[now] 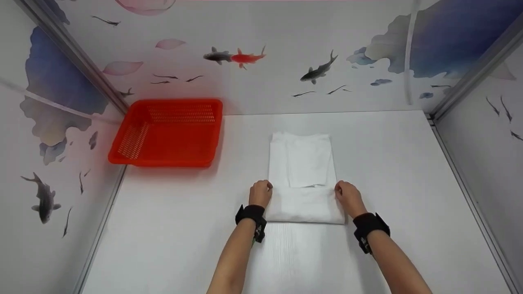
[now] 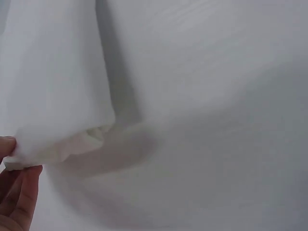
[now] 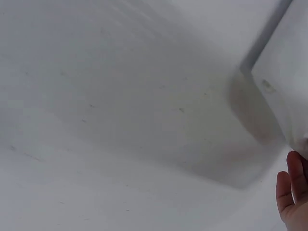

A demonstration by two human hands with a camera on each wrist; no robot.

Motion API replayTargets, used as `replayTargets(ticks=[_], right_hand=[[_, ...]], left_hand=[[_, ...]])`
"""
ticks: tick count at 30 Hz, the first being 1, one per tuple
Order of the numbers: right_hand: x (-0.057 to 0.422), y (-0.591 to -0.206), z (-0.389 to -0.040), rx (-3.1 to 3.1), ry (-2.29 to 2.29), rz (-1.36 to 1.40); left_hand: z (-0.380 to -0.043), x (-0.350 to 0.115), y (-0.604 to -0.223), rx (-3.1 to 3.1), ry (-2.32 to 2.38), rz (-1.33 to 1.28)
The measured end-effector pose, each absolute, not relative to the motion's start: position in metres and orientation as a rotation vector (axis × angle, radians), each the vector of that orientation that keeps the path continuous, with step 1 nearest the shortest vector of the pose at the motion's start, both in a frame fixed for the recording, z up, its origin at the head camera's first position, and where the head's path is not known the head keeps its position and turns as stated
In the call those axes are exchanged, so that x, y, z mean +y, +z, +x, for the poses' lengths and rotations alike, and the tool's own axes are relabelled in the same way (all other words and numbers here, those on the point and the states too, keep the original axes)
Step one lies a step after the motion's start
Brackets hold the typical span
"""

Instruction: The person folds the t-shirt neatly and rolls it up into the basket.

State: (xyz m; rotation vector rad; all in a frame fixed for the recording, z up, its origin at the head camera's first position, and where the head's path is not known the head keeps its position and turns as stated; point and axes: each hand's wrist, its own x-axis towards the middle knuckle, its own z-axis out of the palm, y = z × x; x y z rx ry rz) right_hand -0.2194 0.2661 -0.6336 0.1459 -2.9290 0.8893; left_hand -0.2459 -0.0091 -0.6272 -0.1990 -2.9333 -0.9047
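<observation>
A white folded garment (image 1: pixel 304 205) lies on the white table, with a wide band folded up across its near end. On its far half a narrower folded layer (image 1: pixel 309 159) shows. My left hand (image 1: pixel 260 192) pinches the garment's left edge near the top of the band. In the left wrist view, thumb and fingers (image 2: pixel 26 192) hold the cloth from above and below. At the opposite edge, my right hand (image 1: pixel 349 197) pinches the cloth at about the same height. The right wrist view has its fingertips (image 3: pixel 292 163) right at the cloth's edge, the thumb mostly hidden.
A red plastic basket (image 1: pixel 163 163) with perforated sides stands at the back left of the table (image 1: pixel 184 228). Printed wall panels (image 1: pixel 278 94) with fish enclose the table at the back and both sides. A black band (image 1: pixel 251 216) circles each wrist.
</observation>
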Motion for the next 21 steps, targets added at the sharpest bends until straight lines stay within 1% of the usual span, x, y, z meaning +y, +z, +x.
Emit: replayTargets(ticks=[7, 13, 16, 21], right_hand=[[0.267, -0.641, -0.217, -2.885, 0.718, 0.245], [0.268, -0.631, -0.211, -2.940, 0.742, 0.221], [0.267, -0.629, -0.199, -2.873, 0.761, 0.269], [0.269, -0.636, -0.169, -2.725, 0.694, 0.470]], left_hand=[[-0.239, -0.009, -0.627, -3.042, -0.630, -0.315], [-0.233, -0.020, -0.624, -3.021, -0.705, -0.462], [-0.223, -0.029, -0.624, -2.941, -0.732, -0.602], [-0.198, -0.047, -0.632, -2.767, -0.635, -0.927]])
